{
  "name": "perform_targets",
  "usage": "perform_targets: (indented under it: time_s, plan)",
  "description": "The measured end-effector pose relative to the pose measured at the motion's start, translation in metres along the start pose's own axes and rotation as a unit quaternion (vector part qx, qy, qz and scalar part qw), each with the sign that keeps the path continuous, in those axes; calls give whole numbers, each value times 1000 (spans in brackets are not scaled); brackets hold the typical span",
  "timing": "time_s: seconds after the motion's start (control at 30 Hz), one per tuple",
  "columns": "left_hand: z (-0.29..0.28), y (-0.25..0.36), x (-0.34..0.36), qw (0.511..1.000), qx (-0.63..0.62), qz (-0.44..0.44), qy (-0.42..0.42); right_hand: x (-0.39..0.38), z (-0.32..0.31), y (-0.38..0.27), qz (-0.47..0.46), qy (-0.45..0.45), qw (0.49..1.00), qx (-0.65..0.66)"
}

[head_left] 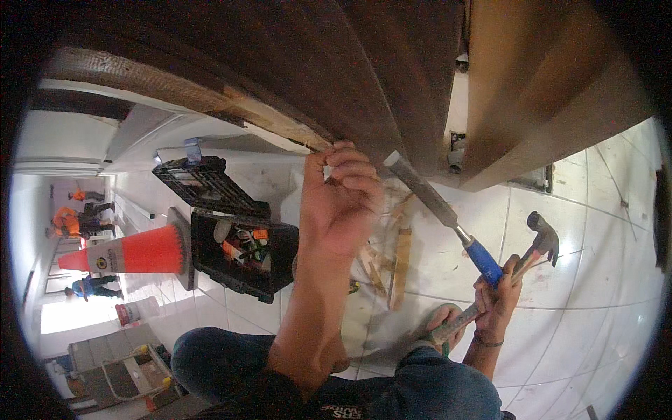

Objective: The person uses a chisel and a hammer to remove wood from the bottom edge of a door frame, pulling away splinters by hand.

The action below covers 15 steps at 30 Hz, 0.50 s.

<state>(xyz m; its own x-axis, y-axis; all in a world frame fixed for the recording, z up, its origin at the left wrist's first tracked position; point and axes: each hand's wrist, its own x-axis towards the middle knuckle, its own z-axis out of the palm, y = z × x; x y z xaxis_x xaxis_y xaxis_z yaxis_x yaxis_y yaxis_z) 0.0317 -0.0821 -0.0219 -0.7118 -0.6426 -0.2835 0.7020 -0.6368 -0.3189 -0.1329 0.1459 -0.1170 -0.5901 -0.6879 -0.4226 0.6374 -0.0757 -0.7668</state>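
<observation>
My left hand (341, 199) is raised to the chipped edge of a dark wooden board (301, 84), its fingers curled closed against it. Whatever those fingers may be pinching is hidden. Pale raw wood (276, 126) shows along the broken edge beside them. In my right hand (498, 301), lower and to the right, are two tools held together. One is a chisel (481, 260) with a blue handle, its broad blade slanting up left toward the board. The other is a claw hammer (542, 238), its head beyond my fingers and its shaft running down left past my knee.
Wood offcuts (400, 269) lie on the tiled floor (448, 280). An open black toolbox (241, 280) holds mixed items, with an orange traffic cone (143, 250) beside it. Farther left are a bucket (133, 311) and people in work clothes (68, 222). A brown panel (553, 77) stands upper right.
</observation>
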Motion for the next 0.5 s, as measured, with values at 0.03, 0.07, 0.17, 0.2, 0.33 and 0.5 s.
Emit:
perform_targets:
  time_s: [0.03, 0.07, 0.17, 0.2, 0.33, 0.5]
  plan:
    - [-1, -1, 1, 1000, 14, 16, -22, 0, -3, 5, -22, 1, 1000, -1]
    - [0, -1, 0, 1000, 15, 17, -22, 0, -4, 8, -44, 3, 999, -2]
    - [0, -3, -2, 1000, -17, 8, -10, 1, 2, -2, -8, -29, 999, 26]
    - [0, -6, -3, 1000, -19, 14, -6, 1, 2, -3, -8, -29, 999, 25]
    - [2, -10, -4, 999, -36, 22, -10, 0, 3, -4, -11, -20, 999, 22]
    - [2, -3, -2, 998, -64, -8, -27, 1, -2, -1, -9, -27, 999, 26]
